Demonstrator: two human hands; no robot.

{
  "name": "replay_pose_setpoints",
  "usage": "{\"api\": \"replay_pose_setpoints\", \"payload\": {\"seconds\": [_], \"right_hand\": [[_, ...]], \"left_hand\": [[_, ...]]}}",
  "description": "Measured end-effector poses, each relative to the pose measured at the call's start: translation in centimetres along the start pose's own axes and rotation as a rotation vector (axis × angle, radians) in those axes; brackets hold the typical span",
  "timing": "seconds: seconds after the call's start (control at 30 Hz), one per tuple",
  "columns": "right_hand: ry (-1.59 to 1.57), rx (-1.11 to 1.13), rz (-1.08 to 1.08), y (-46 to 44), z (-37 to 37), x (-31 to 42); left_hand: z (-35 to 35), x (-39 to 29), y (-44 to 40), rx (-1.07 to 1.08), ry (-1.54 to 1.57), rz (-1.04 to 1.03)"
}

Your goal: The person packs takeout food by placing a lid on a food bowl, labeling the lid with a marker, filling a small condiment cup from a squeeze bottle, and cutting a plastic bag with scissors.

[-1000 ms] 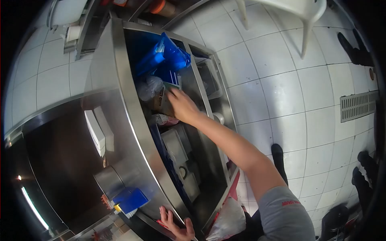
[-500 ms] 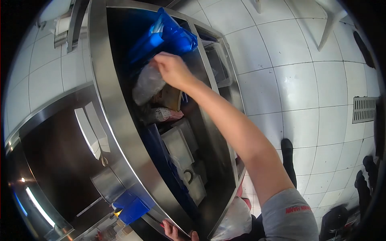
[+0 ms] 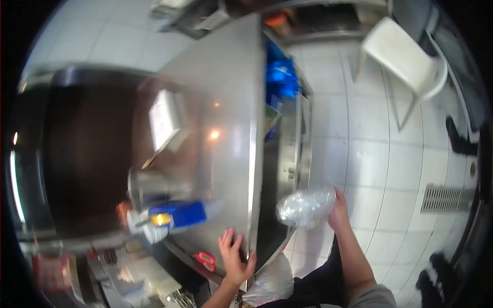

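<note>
My right hand (image 3: 338, 211) is closed on one end of a shiny, clear plastic bundle (image 3: 306, 206), which hangs beside the open cabinet. What the bundle is made up of is too blurred to make out. My left hand (image 3: 237, 260) rests at the front edge of the steel countertop (image 3: 226, 102), its fingers spread and nothing in them. Close by it on the counter lies a pair of red-handled scissors (image 3: 205, 261). Under the counter's edge, part of the cabinet's inside shows, with blue plastic packaging (image 3: 281, 77) at the far end.
On the counter stand a white box (image 3: 165, 120), a metal container (image 3: 146, 186) and a blue box (image 3: 179, 213). A white plastic bag (image 3: 271, 281) hangs near my legs. A white chair (image 3: 403, 59) and a floor drain (image 3: 448, 199) are on the tiled floor to the right.
My right hand has come out of the cabinet with the plastic bundle, toward me. My left hand now lies further onto the counter, and the view has swung so more countertop shows.
</note>
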State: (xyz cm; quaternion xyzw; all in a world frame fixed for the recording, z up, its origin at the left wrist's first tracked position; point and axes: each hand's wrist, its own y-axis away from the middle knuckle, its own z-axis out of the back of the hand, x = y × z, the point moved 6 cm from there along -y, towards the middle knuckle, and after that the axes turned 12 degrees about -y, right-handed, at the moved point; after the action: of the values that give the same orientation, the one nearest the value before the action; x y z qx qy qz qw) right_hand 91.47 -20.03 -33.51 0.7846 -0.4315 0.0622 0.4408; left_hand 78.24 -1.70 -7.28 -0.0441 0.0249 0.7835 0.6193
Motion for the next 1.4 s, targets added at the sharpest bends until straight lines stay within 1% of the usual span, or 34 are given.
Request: {"api": "replay_pose_setpoints", "payload": {"seconds": [0.03, 0.1, 0.13, 0.17, 0.2, 0.23, 0.27, 0.3, 0.33, 0.4, 0.43, 0.47, 0.5, 0.53, 0.6, 0.63, 0.7, 0.77, 0.83, 0.87, 0.93, 0.97, 1.03, 1.07, 1.17, 1.2, 1.3, 1.4], "right_hand": [[0.129, 0.092, 0.070, 2.6, -1.8, 1.6], [0.397, 0.245, 0.174, 8.3, -6.1, 5.7], [0.537, 0.305, 0.213, 11.3, -8.5, 7.9], [0.578, 0.378, 0.237, 14.0, -10.6, 9.3], [0.621, 0.453, 0.259, 16.7, -12.5, 10.2], [0.668, 0.529, 0.270, 19.4, -14.1, 10.5], [0.643, 0.601, 0.229, 22.0, -15.4, 10.2], [0.624, 0.670, 0.178, 24.5, -16.5, 9.6], [0.608, 0.735, 0.119, 27.2, -17.5, 8.6], [0.624, 0.942, 0.072, 32.9, -19.2, 5.6], [0.627, 1.039, 0.034, 36.1, -19.6, 3.7], [0.627, 1.087, 0.005, 39.3, -20.0, 1.2], [0.675, 1.170, 0.001, 42.6, -20.3, -1.5], [0.722, 1.243, 0.002, 46.0, -20.5, -4.0], [0.811, 1.368, 0.028, 53.0, -21.5, -9.4], [0.857, 1.415, 0.046, 56.9, -21.1, -12.2], [0.887, 1.479, -0.015, 63.2, -19.9, -18.4], [0.892, 1.518, -0.240, 67.9, -18.1, -24.4], [1.033, 1.618, -0.253, 70.6, -16.3, -30.3], [1.006, 1.519, -0.388, 71.7, -15.4, -32.0], [0.931, 1.329, -0.641, 74.0, -14.3, -34.8], [0.924, 1.427, -0.583, 75.5, -14.5, -35.2], [0.904, 1.605, -0.466, 78.0, -14.7, -35.0], [1.051, 1.672, -0.519, 78.6, -14.1, -35.6], [1.020, 1.967, -0.147, 80.4, -13.9, -37.6], [1.020, 1.897, -0.305, 80.2, -13.6, -38.3], [1.066, 1.920, -0.208, 79.3, -12.4, -40.1], [1.174, 1.985, -0.126, 79.5, -12.3, -41.0]], "left_hand": [[0.4, 0.0, 0.0, -0.013, 0.011, 0.002], [1.2, 0.8, 1.6, -0.188, 0.318, 0.017], [2.5, -0.3, 2.7, -0.227, 0.358, 0.008], [3.9, -1.8, 3.9, -0.273, 0.398, -0.071], [4.4, -3.3, 5.8, -0.339, 0.509, -0.162], [6.5, -4.6, 7.3, -0.367, 0.439, -0.153], [9.5, -6.3, 9.2, -0.385, 0.372, -0.128], [11.8, -6.9, 11.2, -0.397, 0.306, -0.093], [13.5, -6.1, 14.0, -0.463, 0.314, -0.040], [16.3, -3.6, 20.5, -0.597, 0.314, 0.073], [17.6, -2.6, 24.2, -0.659, 0.304, 0.091], [18.7, -1.7, 28.4, -0.714, 0.295, 0.106], [19.8, -1.2, 32.7, -0.758, 0.289, 0.112], [21.1, -0.8, 37.2, -0.840, 0.283, 0.186], [22.3, 0.5, 46.0, -0.867, 0.117, 0.399], [22.4, 0.8, 50.6, -0.867, 0.042, 0.493], [22.9, 1.9, 58.8, -0.907, -0.066, 0.589], [21.9, 3.2, 65.8, -0.905, -0.078, 0.730], [20.9, 4.4, 71.7, -1.018, 0.113, 0.913], [20.6, 5.0, 74.0, -1.074, 0.196, 1.002], [20.7, 5.9, 76.9, -1.097, 0.200, 1.079], [20.8, 6.4, 78.1, -1.110, 0.199, 1.122], [20.7, 7.1, 79.1, -1.120, 0.156, 1.064], [20.4, 7.3, 79.2, -1.118, 0.143, 1.034], [19.5, 7.8, 79.1, -1.157, 0.192, 0.974], [19.1, 8.1, 79.3, -1.175, 0.236, 0.984], [14.8, 9.0, 80.0, -1.228, 0.877, 1.086], [14.1, 9.6, 80.7, -1.149, 0.948, 1.165]]}}
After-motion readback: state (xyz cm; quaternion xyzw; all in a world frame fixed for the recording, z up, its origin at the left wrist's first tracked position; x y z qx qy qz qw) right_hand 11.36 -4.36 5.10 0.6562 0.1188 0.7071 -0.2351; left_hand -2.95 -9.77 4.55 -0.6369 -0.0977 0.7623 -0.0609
